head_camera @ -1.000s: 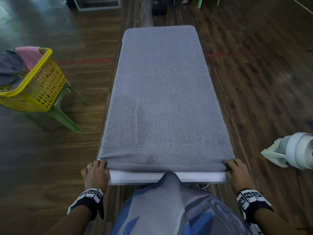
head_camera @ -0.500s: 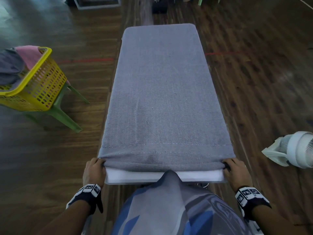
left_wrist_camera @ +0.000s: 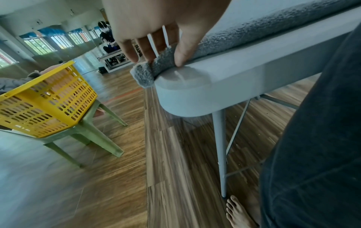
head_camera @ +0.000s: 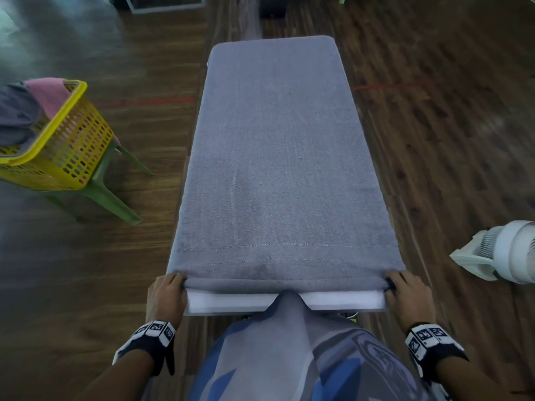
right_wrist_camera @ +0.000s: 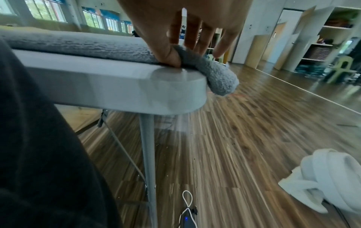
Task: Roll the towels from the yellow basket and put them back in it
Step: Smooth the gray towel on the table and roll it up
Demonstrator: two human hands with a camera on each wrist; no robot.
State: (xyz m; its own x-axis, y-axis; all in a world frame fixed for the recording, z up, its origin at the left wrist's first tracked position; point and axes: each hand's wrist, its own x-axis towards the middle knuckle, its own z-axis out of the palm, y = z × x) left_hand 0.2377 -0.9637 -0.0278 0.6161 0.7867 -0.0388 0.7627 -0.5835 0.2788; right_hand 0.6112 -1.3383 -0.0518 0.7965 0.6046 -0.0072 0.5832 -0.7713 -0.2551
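Observation:
A long grey towel (head_camera: pixel 278 157) lies flat along the white table (head_camera: pixel 283 302), its near edge turned over into a thin roll. My left hand (head_camera: pixel 166 293) pinches the roll's left end (left_wrist_camera: pixel 154 67) at the table's near-left corner. My right hand (head_camera: pixel 405 293) pinches the right end (right_wrist_camera: pixel 210 69), which droops over the near-right corner. The yellow basket (head_camera: pixel 58 146) stands on a green stool (head_camera: pixel 115 195) to the left, with grey and pink towels (head_camera: pixel 31 108) in it.
A white fan (head_camera: pixel 509 253) sits on the wooden floor (head_camera: pixel 434 140) at the right. A cable and a small device (right_wrist_camera: pixel 187 216) lie by the table leg (right_wrist_camera: pixel 148 154). My bare foot (left_wrist_camera: pixel 238 214) is next to the left leg. A person sits far back in the room.
Both hands have slid slightly forward with the towel's near edge, curling it a little further over; the table's white front strip shows below the roll. The basket has not moved.

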